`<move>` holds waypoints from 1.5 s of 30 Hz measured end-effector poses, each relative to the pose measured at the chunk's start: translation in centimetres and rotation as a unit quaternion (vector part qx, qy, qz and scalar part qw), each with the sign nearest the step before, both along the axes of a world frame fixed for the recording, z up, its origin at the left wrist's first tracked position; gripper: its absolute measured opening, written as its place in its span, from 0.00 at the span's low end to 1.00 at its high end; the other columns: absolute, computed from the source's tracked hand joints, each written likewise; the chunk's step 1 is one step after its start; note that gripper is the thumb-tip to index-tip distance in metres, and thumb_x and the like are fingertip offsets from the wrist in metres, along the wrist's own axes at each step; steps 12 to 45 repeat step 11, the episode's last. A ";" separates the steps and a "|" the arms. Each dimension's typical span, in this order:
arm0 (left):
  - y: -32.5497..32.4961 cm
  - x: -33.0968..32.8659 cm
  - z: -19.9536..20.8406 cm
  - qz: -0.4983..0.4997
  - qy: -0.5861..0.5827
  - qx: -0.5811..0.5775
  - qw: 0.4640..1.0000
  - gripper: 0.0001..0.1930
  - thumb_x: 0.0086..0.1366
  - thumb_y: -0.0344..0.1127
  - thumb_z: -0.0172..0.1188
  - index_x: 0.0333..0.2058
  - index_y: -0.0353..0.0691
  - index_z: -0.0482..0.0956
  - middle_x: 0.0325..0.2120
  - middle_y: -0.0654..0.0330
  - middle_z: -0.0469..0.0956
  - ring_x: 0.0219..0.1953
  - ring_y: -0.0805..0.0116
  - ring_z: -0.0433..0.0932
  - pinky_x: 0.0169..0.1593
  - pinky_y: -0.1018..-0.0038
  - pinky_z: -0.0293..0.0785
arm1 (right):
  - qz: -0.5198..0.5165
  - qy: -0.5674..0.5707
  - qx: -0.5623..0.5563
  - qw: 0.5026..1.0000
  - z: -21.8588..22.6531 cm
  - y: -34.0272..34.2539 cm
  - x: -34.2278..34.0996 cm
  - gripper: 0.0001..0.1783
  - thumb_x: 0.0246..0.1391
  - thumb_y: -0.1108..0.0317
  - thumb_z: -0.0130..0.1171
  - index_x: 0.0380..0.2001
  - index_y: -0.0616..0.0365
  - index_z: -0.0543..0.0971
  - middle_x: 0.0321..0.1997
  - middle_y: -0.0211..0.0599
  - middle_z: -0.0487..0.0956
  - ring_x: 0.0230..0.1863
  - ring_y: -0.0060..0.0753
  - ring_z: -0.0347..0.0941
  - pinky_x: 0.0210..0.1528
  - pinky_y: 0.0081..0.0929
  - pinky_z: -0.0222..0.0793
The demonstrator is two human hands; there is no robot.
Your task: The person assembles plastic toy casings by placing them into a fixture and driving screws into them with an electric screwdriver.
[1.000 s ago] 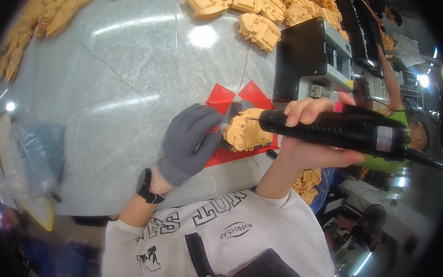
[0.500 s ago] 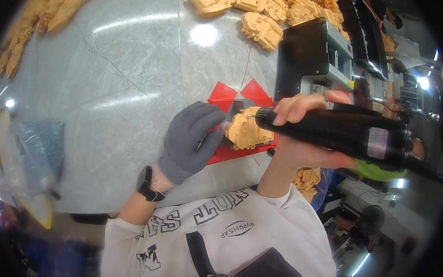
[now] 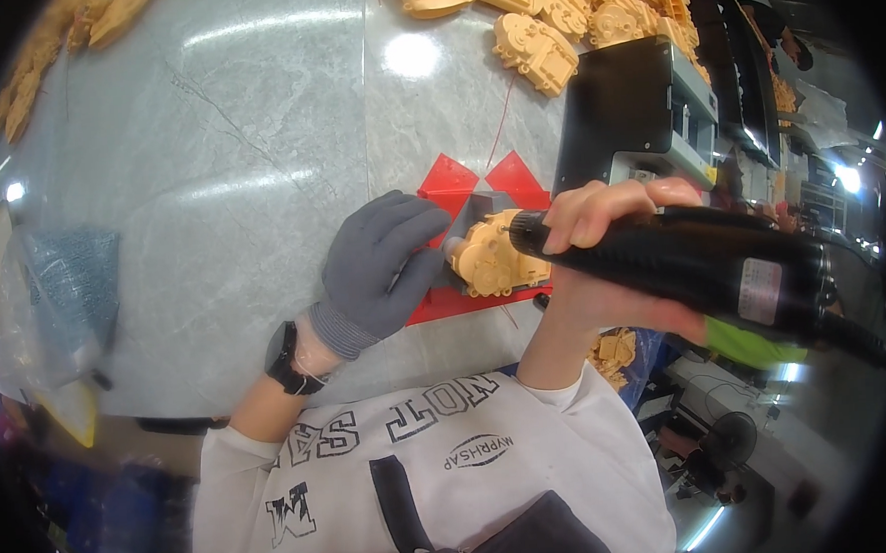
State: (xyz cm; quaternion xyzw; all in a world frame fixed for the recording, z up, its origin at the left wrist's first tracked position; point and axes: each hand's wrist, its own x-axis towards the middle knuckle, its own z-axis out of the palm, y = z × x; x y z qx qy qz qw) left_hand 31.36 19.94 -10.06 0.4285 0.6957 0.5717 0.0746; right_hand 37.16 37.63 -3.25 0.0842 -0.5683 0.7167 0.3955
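My right hand [image 3: 612,248] is wrapped round a black electric screwdriver [image 3: 703,263], held nearly level with its tip pointing left. The tip is at the upper right of a yellow plastic housing [image 3: 497,259] with round bosses, and the exact contact there is too small to make out. This housing sits in a grey holder [image 3: 482,208] on a red base [image 3: 446,184]. My left hand [image 3: 377,265], in a grey glove, is beside the housing's left edge. Its fingers are curved and its thumb stands apart from them. Whether the fingertips touch the housing is unclear.
A pile of similar yellow housings [image 3: 537,56] lies at the far right of the grey table [image 3: 228,188], with more yellow parts [image 3: 36,67] far left. A black-panelled machine [image 3: 619,102] stands right of the base. At left lies a clear bag with blue-grey contents [image 3: 78,286].
My left hand has drawn back slightly from the housing, its thumb and fingers now a little further apart. The screwdriver stays at about the same spot on the housing. The whole view has shifted slightly.
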 end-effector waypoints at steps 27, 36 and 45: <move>-0.5 0.1 -0.6 -0.053 -0.002 -0.048 0.997 0.22 0.51 0.26 0.55 0.47 0.35 0.71 0.43 0.50 0.74 0.46 0.52 0.73 0.56 0.59 0.64 | -0.125 0.016 -0.193 0.973 1.3 2.7 6.6 0.53 0.44 0.23 0.38 0.63 0.51 0.50 0.24 0.33 0.71 0.20 0.32 0.68 0.27 0.34 0.66; -0.5 0.1 -0.6 -0.053 -0.002 -0.048 0.997 0.22 0.51 0.26 0.55 0.47 0.35 0.71 0.43 0.50 0.74 0.46 0.52 0.73 0.56 0.59 0.64 | -0.125 0.016 -0.193 0.973 1.3 2.7 6.6 0.53 0.44 0.23 0.38 0.63 0.51 0.50 0.24 0.33 0.71 0.20 0.32 0.68 0.27 0.34 0.66; -0.5 0.1 -0.6 -0.053 -0.002 -0.048 0.997 0.22 0.51 0.26 0.55 0.47 0.35 0.71 0.43 0.50 0.74 0.46 0.52 0.73 0.56 0.59 0.64 | -0.125 0.016 -0.193 0.973 1.3 2.7 6.6 0.53 0.44 0.23 0.38 0.63 0.51 0.50 0.24 0.33 0.71 0.20 0.32 0.68 0.27 0.34 0.66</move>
